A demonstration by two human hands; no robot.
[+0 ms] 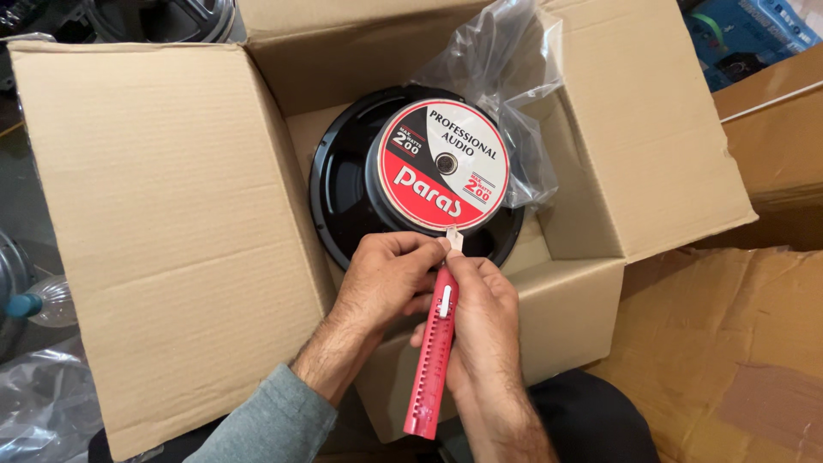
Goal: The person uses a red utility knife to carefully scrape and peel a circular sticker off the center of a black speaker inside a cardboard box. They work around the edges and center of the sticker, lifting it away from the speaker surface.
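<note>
A round black loudspeaker (343, 184) with a red, white and grey label on its magnet lies face down in an open cardboard box (171, 214). My right hand (484, 343) grips a long red utility knife (435, 351), blade tip up near the magnet's lower edge. My left hand (386, 279) pinches at the short blade tip beside the right thumb. Both hands hover over the box's near edge. Clear plastic wrap (506, 77) bunches behind the loudspeaker at the box's far right.
The box flaps stand open left and right. Flattened cardboard (729, 343) lies on the right. A plastic bottle (39, 300) and clear plastic sheet (43, 403) sit at the left. A blue carton (746, 34) is at top right.
</note>
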